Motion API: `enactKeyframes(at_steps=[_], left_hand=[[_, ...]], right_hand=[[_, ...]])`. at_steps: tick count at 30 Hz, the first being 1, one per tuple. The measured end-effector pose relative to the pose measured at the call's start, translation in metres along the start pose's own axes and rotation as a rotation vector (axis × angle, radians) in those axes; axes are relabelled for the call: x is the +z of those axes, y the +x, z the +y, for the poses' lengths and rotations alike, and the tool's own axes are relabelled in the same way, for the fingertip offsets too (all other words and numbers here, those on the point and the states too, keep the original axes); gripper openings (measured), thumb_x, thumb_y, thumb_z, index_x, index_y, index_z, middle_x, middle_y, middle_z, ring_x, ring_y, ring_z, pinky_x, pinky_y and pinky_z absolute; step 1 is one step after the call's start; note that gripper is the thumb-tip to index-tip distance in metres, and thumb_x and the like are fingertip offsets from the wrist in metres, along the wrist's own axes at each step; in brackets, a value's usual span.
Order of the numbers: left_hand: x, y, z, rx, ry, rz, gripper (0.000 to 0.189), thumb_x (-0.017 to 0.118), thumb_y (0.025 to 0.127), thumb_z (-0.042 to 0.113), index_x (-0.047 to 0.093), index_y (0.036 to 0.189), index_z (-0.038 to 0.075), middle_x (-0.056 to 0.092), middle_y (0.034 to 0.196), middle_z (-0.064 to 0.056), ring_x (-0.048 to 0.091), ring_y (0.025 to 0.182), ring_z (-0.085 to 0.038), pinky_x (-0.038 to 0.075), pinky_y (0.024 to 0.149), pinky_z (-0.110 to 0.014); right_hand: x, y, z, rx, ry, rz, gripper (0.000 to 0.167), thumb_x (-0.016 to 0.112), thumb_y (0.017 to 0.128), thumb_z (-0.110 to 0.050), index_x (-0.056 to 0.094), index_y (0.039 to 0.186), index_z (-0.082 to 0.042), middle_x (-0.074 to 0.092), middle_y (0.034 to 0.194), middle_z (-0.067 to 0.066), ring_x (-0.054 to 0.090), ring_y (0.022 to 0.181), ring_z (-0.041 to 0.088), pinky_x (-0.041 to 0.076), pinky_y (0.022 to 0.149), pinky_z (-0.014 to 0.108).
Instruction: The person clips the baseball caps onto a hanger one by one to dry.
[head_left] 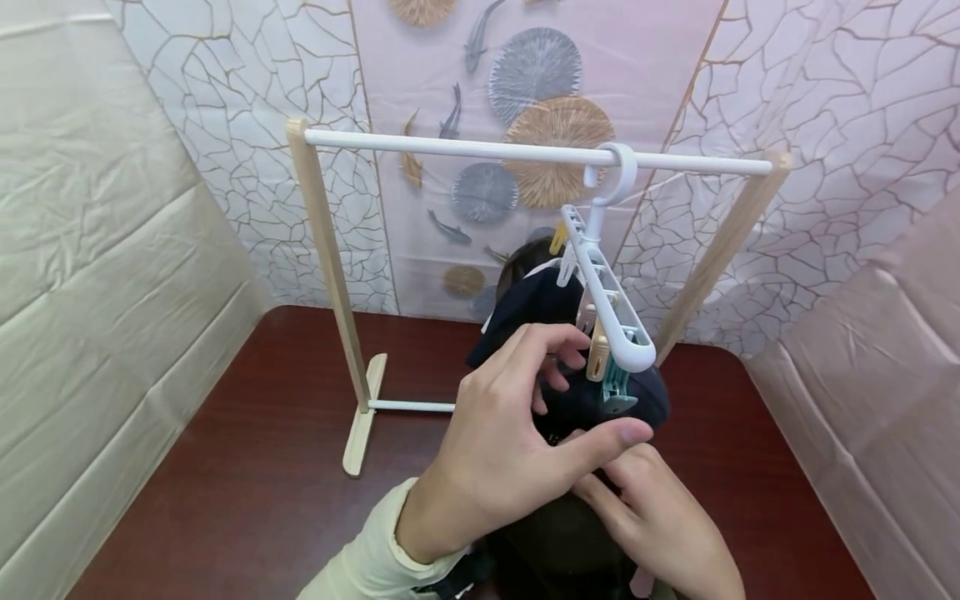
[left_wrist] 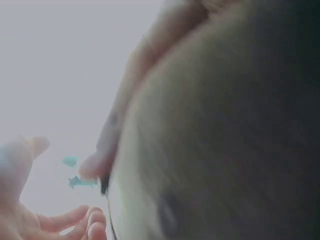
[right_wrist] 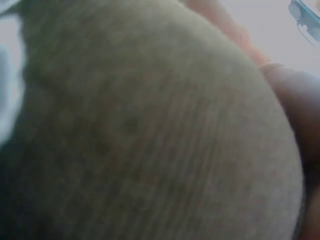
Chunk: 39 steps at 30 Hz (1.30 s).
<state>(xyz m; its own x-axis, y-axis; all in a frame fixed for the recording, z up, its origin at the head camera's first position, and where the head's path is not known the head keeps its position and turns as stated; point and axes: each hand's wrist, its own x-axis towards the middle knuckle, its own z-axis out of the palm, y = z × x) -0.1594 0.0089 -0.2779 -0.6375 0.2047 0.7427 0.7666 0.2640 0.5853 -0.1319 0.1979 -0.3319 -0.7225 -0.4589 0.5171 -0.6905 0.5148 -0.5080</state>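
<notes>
A white hanger [head_left: 611, 308] holds several clips, among them a beige clip [head_left: 597, 354] and a teal clip [head_left: 617, 392] at its near end. Dark navy caps [head_left: 525, 308] hang below it. My right hand [head_left: 660, 517], low in the head view, pinches the edge of a dark brownish cap [head_left: 562, 542]. That cap's rounded crown [right_wrist: 150, 125] fills most of the right wrist view. In front of the hanger, my left hand [head_left: 502, 433] has its thumb stretched out and its fingers loosely bent, with nothing seen between them. It partly covers the right fingertips.
The hanger hooks over the white bar [head_left: 450, 148] of a wooden rack. A wooden post [head_left: 326, 258] stands at each side, and a lower rod [head_left: 412, 407] joins them. Beneath is a dark red table [head_left: 225, 483], with patterned cloth walls around it.
</notes>
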Motion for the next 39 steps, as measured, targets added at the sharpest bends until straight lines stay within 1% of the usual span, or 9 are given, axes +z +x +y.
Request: enactKeyframes(at_steps=[3, 6, 13, 19, 23, 29, 32, 36, 39], left_hand=[[0.004, 0.003, 0.005, 0.004, 0.078, 0.040, 0.066, 0.095, 0.074, 0.046, 0.064, 0.121, 0.011, 0.067, 0.110, 0.004, 0.058, 0.091, -0.001, 0.050, 0.078, -0.013], [0.008, 0.005, 0.008, 0.011, 0.123, 0.039, 0.059, 0.092, 0.078, 0.046, 0.066, 0.117, 0.011, 0.067, 0.108, 0.005, 0.059, 0.088, -0.002, 0.049, 0.079, -0.010], [0.012, 0.003, 0.006, 0.030, 0.080, 0.000, 0.027, 0.077, 0.094, 0.031, 0.068, 0.109, 0.011, 0.061, 0.097, 0.006, 0.054, 0.080, -0.001, 0.045, 0.071, -0.011], [0.007, -0.003, -0.007, -0.019, -0.165, -0.031, 0.017, 0.076, 0.097, 0.022, 0.069, 0.109, 0.012, 0.057, 0.096, 0.005, 0.053, 0.083, -0.005, 0.047, 0.069, -0.018], [0.003, -0.007, -0.020, -0.065, -0.368, -0.076, 0.018, 0.077, 0.096, 0.014, 0.072, 0.114, 0.010, 0.066, 0.100, 0.001, 0.061, 0.092, -0.012, 0.052, 0.075, -0.026], [-0.006, -0.018, -0.037, -0.143, -0.607, -0.097, 0.028, 0.068, 0.105, 0.020, 0.069, 0.127, 0.002, 0.074, 0.111, -0.016, 0.070, 0.100, -0.022, 0.055, 0.092, -0.032], [-0.010, -0.026, -0.044, -0.167, -0.667, -0.076, 0.037, 0.059, 0.110, 0.027, 0.065, 0.135, 0.000, 0.071, 0.109, -0.022, 0.068, 0.102, -0.024, 0.054, 0.093, -0.032], [-0.015, -0.033, -0.050, -0.175, -0.687, -0.053, 0.038, 0.047, 0.114, 0.022, 0.062, 0.140, -0.002, 0.068, 0.103, -0.023, 0.065, 0.097, -0.026, 0.053, 0.085, -0.032], [-0.019, -0.034, -0.053, -0.180, -0.708, -0.047, 0.037, 0.045, 0.113, 0.015, 0.061, 0.141, -0.004, 0.069, 0.114, -0.025, 0.066, 0.104, -0.028, 0.054, 0.096, -0.034]], right_hand=[[0.000, 0.001, -0.001, 0.062, 0.004, -0.016, 0.025, 0.073, 0.097, -0.001, 0.069, 0.102, -0.025, 0.059, 0.089, -0.019, 0.053, 0.085, 0.002, 0.047, 0.071, 0.024], [0.001, 0.001, 0.000, 0.103, 0.012, -0.016, 0.030, 0.073, 0.094, 0.005, 0.068, 0.097, -0.025, 0.055, 0.085, -0.020, 0.051, 0.082, 0.001, 0.046, 0.067, 0.024], [0.002, 0.003, 0.005, -0.008, -0.011, 0.032, 0.036, 0.074, 0.087, 0.011, 0.065, 0.088, -0.024, 0.050, 0.076, -0.019, 0.046, 0.072, -0.004, 0.041, 0.061, 0.015], [-0.001, 0.005, 0.006, -0.036, 0.058, 0.021, 0.022, 0.076, 0.093, 0.001, 0.072, 0.105, -0.017, 0.061, 0.081, -0.015, 0.052, 0.072, -0.003, 0.045, 0.063, 0.014], [-0.001, 0.008, 0.004, -0.059, 0.095, 0.034, 0.037, 0.075, 0.093, 0.002, 0.073, 0.127, -0.012, 0.075, 0.104, -0.006, 0.067, 0.088, 0.001, 0.054, 0.077, 0.015], [0.001, 0.011, 0.001, -0.080, 0.128, 0.053, 0.028, 0.073, 0.095, 0.002, 0.072, 0.116, -0.017, 0.067, 0.092, -0.009, 0.060, 0.079, 0.002, 0.049, 0.069, 0.017], [0.003, 0.014, 0.000, -0.073, 0.126, 0.038, 0.026, 0.072, 0.097, 0.001, 0.071, 0.113, -0.020, 0.064, 0.089, -0.010, 0.057, 0.076, 0.002, 0.048, 0.066, 0.018], [0.005, 0.016, -0.001, -0.059, 0.123, 0.015, 0.026, 0.069, 0.098, 0.002, 0.070, 0.114, -0.019, 0.067, 0.094, -0.009, 0.058, 0.077, 0.003, 0.050, 0.068, 0.018], [0.005, 0.017, -0.001, -0.054, 0.122, 0.015, 0.027, 0.068, 0.099, 0.003, 0.070, 0.115, -0.018, 0.069, 0.095, -0.009, 0.060, 0.078, 0.003, 0.051, 0.068, 0.018]])
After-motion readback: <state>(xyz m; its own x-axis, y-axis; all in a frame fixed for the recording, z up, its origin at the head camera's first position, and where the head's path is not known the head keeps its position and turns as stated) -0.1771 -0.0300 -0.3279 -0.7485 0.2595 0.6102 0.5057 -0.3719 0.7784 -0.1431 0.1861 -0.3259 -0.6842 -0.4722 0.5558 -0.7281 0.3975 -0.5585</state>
